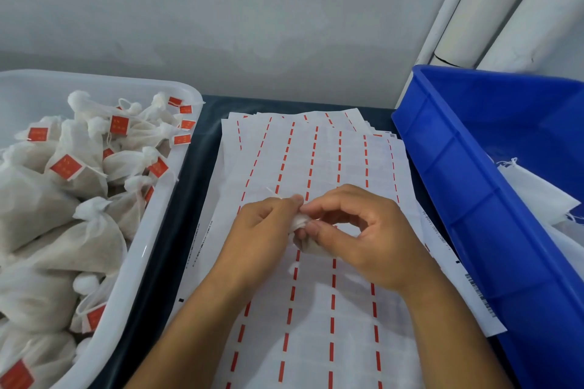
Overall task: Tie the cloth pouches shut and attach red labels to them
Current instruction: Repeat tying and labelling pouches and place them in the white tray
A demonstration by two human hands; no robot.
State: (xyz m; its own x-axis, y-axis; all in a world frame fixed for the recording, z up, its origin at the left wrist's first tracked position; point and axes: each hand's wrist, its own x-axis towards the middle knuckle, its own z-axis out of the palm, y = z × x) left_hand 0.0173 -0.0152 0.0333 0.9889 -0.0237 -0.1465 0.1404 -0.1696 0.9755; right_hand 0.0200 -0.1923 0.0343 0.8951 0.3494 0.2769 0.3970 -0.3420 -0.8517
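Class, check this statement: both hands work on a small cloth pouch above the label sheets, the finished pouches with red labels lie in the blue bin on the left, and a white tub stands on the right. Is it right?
Not quite: the colours are swapped. The head view shows the labelled pouches in the white tub on the left; the blue bin stands on the right. The left hand and right hand do work on a small pouch above the label sheets.

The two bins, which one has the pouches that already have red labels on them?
The white bin on the left: its tied pouches carry red labels. The blue bin on the right shows only plain white cloth, with no red labels visible.
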